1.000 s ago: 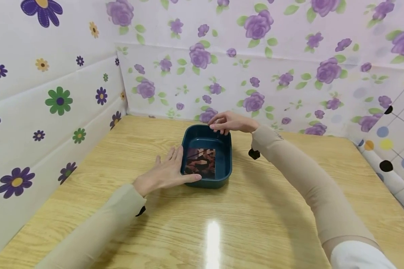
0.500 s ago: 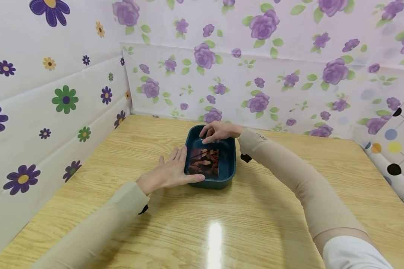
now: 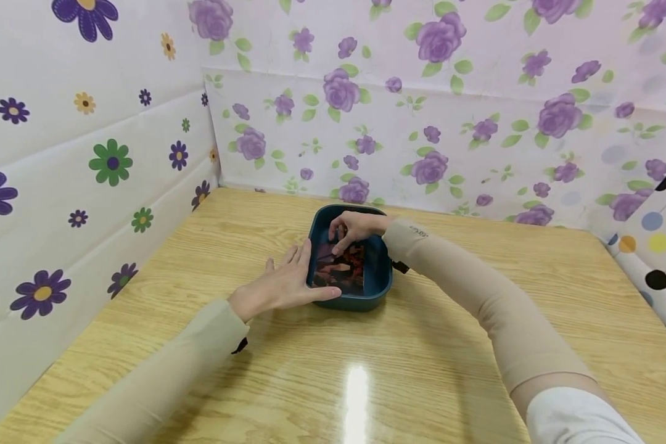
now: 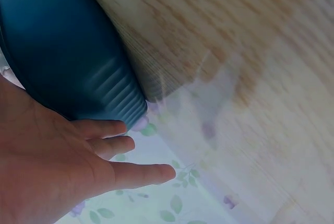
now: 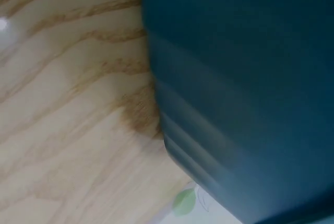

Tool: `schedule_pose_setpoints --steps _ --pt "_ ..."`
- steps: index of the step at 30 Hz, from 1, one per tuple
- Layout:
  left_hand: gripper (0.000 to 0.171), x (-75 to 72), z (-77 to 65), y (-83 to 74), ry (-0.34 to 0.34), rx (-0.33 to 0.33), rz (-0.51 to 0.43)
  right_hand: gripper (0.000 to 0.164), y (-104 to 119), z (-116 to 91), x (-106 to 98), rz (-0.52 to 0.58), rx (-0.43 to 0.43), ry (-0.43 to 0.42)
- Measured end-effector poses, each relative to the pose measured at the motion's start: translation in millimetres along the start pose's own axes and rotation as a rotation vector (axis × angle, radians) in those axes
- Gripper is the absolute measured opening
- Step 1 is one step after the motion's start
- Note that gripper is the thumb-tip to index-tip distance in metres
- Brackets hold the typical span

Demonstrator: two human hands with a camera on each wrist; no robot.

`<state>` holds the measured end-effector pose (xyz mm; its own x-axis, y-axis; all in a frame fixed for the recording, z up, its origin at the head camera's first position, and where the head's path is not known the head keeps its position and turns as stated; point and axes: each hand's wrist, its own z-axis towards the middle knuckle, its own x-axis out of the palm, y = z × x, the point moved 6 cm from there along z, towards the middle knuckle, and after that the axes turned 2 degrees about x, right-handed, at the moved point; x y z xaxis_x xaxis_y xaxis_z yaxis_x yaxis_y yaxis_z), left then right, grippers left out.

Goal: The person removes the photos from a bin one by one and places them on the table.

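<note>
A dark blue rectangular box (image 3: 357, 303) with rounded corners stands on the table, its wall filling much of the right wrist view. Inside, on its floor, lies a flat printed picture (image 3: 341, 277) in dark red and purple tones. My left hand (image 3: 280, 288) rests against the box's left side, fingers straight, with the thumb along the front rim. In the left wrist view, those fingers spread beside the box's ribbed outer wall (image 4: 112, 88). My right hand (image 3: 359, 226) reaches over the right rim into the box. Its fingers bend downward, and the thumb overlaps the picture's far part, apart from the fingers.
The light wood table (image 3: 288, 376) extends around the box on all sides. Behind it rises a wall covering with purple roses (image 3: 338, 92); a flower-printed covering (image 3: 111, 163) stands at the left and a dotted one (image 3: 652, 246) at the right.
My right hand has moved from the far right rim down and inward into the box, over the picture's far part. The left hand keeps its place against the box.
</note>
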<state>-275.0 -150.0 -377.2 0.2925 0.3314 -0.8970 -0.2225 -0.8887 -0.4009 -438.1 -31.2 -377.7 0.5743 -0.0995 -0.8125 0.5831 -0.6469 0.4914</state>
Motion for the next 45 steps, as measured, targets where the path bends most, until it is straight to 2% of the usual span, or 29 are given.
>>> schedule_pose_setpoints --steps 10,19,30,33,36,45 --pt "0.127 0.8 -0.4 0.6 0.006 -0.005 -0.02 0.041 -1.3 -3.3 3.0 0.037 0.071 0.023" --pt "0.128 2.3 0.6 1.0 0.006 -0.006 -0.034 0.04 -3.6 -2.8 7.0 0.018 0.044 -0.005" --pt "0.126 2.3 0.6 -0.4 0.008 -0.013 -0.046 0.043 3.5 -16.7 -4.0 -0.015 -0.072 -0.165" --pt "0.127 2.8 1.1 -0.2 0.004 -0.013 -0.047 0.039 2.9 -21.5 -8.3 0.049 -0.107 -0.221" --pt "0.126 3.2 1.9 0.2 -0.003 -0.018 -0.051 0.035 1.3 -27.6 -12.6 0.161 -0.105 -0.261" --pt "0.126 4.0 -0.4 -0.8 0.019 -0.023 -0.077 0.031 -0.1 -44.3 -23.4 0.425 -0.014 -0.246"
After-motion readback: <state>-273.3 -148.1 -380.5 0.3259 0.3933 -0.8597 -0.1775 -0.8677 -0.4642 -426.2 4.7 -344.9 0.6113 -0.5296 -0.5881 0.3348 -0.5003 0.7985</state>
